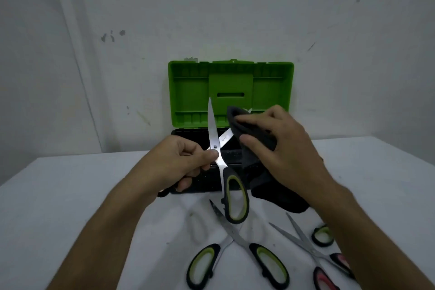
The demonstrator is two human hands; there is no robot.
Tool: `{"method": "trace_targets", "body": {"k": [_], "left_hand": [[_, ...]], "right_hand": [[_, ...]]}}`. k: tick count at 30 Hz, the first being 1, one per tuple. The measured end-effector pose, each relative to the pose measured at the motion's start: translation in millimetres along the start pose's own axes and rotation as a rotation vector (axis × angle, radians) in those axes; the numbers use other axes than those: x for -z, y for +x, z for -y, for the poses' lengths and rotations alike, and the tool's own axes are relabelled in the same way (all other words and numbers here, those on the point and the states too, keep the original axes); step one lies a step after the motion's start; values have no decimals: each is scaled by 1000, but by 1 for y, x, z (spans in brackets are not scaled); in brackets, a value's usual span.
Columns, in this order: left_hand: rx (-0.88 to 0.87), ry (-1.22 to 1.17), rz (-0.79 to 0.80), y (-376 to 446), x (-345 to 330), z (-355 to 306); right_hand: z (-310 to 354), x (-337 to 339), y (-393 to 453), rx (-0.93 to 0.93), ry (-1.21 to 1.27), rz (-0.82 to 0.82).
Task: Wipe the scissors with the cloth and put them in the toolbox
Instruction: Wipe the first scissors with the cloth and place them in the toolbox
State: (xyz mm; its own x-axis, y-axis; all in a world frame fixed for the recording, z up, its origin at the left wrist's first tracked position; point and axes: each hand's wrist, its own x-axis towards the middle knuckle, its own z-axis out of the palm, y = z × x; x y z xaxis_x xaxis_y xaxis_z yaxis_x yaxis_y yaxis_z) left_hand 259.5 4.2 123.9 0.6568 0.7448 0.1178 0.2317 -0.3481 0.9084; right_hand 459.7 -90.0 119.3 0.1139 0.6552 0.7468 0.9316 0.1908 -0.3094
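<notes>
My left hand (181, 162) grips a pair of green-and-black-handled scissors (213, 129) near the pivot, blades spread wide apart above the toolbox. One blade points up; the other slants right into the dark grey cloth (254, 134). My right hand (280, 141) pinches that cloth around the slanted blade, whose tip pokes out past the fold. The cloth's loose end hangs down to the table. The toolbox (231, 92) stands behind with its green lid upright and its black base partly hidden by my hands.
On the white table (70, 195) in front lie green-handled scissors (237, 252), spread wide, and pink-handled scissors (315, 256) at the right. Another green handle (323, 235) peeks from under my right forearm. A grey wall rises just behind the toolbox.
</notes>
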Motion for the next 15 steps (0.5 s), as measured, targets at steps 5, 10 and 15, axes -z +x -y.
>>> {"method": "trace_targets", "body": {"k": [5, 10, 15], "left_hand": [[-60, 28, -89, 3, 1, 1], [-114, 209, -285, 8, 5, 6], [-147, 331, -409, 6, 5, 4]], "right_hand": [[-15, 14, 8, -122, -59, -202], [-19, 38, 11, -101, 10, -270], [-13, 55, 13, -46, 105, -270]]}}
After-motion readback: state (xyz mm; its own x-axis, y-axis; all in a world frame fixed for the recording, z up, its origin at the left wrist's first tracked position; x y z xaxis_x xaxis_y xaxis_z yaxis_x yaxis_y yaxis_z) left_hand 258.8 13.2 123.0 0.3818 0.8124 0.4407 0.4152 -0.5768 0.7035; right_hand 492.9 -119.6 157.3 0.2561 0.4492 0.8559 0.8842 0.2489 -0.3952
